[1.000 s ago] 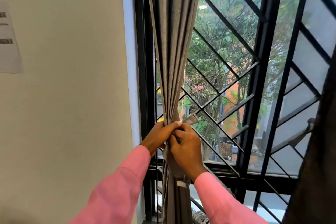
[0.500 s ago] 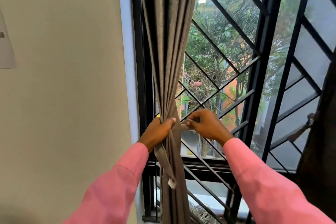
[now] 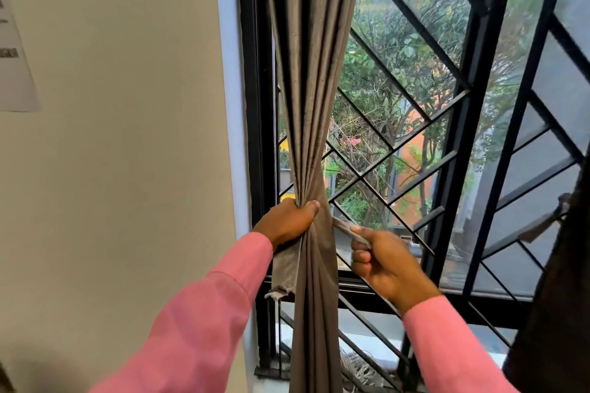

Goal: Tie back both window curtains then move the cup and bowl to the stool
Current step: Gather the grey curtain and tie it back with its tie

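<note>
The grey left curtain (image 3: 311, 80) hangs gathered into a narrow bundle at the window's left side. My left hand (image 3: 289, 220) grips the bundle at its waist. A grey tie-back strip (image 3: 343, 226) runs from the bundle out to the right, pulled taut. My right hand (image 3: 383, 262) pinches its end. One loose end of the strip (image 3: 282, 271) hangs below my left hand. The dark right curtain (image 3: 562, 297) fills the far right edge. Cup, bowl and stool are out of view.
Black window frame (image 3: 255, 105) and diagonal metal grille (image 3: 453, 96) stand right behind the curtain. A beige wall (image 3: 127, 137) lies to the left, with a paper sheet (image 3: 12, 67) on it. Trees and buildings show outside.
My right hand has drawn the tie-back strip out from the bundle, rightwards then down and towards me. My left hand stays gripping the curtain's waist.
</note>
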